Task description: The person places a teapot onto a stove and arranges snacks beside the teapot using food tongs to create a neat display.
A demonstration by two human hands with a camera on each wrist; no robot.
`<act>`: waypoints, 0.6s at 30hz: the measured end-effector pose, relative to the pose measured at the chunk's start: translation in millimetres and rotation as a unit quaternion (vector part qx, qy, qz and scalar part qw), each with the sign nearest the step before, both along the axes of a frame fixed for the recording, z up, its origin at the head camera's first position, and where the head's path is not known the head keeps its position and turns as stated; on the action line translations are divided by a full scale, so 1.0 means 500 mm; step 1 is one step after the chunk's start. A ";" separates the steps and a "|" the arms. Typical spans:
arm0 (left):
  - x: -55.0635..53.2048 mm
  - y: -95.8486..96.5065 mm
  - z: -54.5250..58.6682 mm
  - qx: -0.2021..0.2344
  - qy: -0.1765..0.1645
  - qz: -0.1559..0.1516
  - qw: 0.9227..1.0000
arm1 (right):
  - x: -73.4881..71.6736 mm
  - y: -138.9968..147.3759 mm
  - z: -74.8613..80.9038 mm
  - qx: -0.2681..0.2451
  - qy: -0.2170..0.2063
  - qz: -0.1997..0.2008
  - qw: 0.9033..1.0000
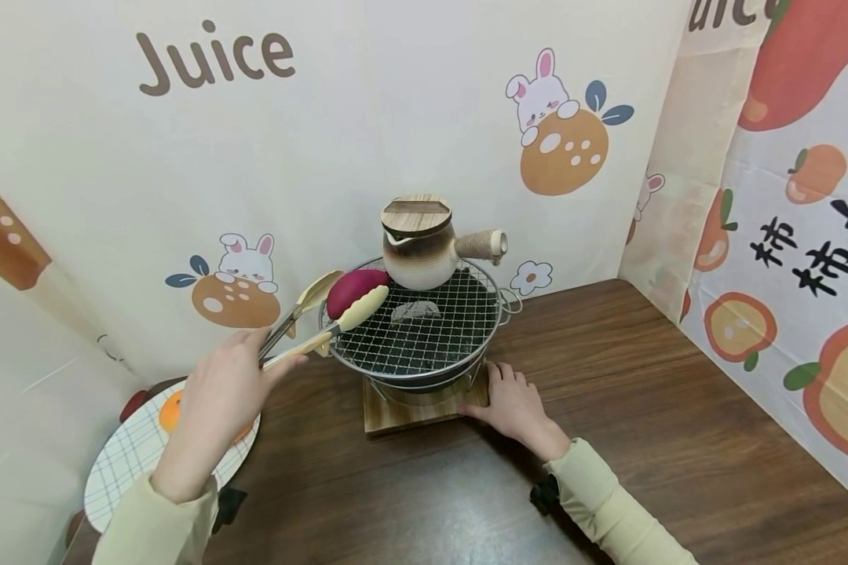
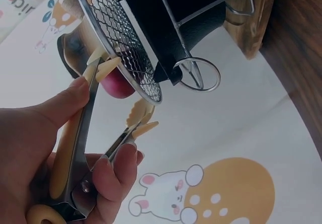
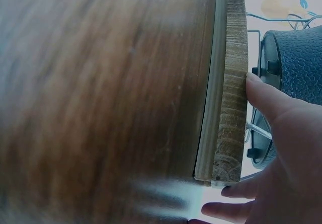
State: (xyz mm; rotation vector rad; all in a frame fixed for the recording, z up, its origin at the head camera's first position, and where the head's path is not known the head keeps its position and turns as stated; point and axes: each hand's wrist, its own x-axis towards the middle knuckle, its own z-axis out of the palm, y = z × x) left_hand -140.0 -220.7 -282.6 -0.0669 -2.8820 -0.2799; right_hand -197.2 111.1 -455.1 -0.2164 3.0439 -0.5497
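My left hand (image 1: 228,386) grips a pair of metal tongs (image 1: 363,308) with cream scalloped tips. A smooth purple-red oval thing (image 1: 348,289) lies between the tips, over the left rim of a round tabletop grill (image 1: 431,345) with a wire mesh. In the left wrist view, the thumb and fingers close on the two arms of the tongs. My right hand (image 1: 514,404) holds the right front corner of the wooden board (image 1: 403,412) under the grill. The right wrist view shows the thumb (image 3: 261,90) on the board's upper side and the other fingers at its end.
A brown-and-cream pot (image 1: 420,263) with a wooden lid and a rope-wrapped side handle stands at the back of the mesh. On the left, a checked white plate (image 1: 123,463) bears an orange thing (image 1: 172,411), partly behind my left arm. Printed cloth walls rise behind the table (image 1: 367,502) and on the right.
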 end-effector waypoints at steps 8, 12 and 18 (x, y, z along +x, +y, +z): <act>0.009 0.004 -0.003 0.008 0.009 -0.002 1.000 | -0.002 -0.001 -0.002 0.001 0.003 0.000 1.000; 0.011 0.004 -0.004 0.014 0.019 -0.002 1.000 | -0.002 0.000 -0.003 0.000 0.006 0.001 1.000; 0.020 0.000 -0.003 0.039 0.010 0.013 0.999 | -0.004 0.001 -0.005 0.001 0.007 0.002 1.000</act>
